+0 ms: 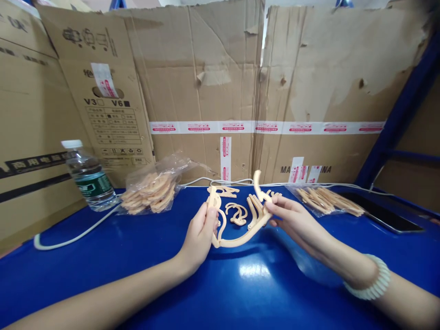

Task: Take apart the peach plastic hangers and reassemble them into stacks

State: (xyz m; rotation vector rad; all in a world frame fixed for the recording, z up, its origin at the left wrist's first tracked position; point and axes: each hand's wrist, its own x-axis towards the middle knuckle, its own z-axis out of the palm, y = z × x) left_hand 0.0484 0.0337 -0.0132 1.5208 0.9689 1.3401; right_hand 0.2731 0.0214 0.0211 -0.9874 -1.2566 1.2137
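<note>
Between my hands, above the blue table, is a beige jointed piece that looks like a folding clothes hanger [237, 242], with curved arms. My left hand [198, 233] is closed round its upright left part, thumb on the near face. At the other end, my right hand [292, 217] pinches the right arm just below a short curved end that points up. Behind the held piece lie loose curved hook parts [236, 213], several slim arm pieces [254, 211] and a flat piece with openings [225, 191]. My fingers hide some of the joints.
On the left stand a water bottle [90, 176] and a clear bag of beige parts [149, 192]. Another bag of slim parts [325, 200] lies right, beside a dark phone [385, 214]. A white cable [79, 236] crosses the blue table [240, 293]. Cardboard sheets [206, 91] wall the back.
</note>
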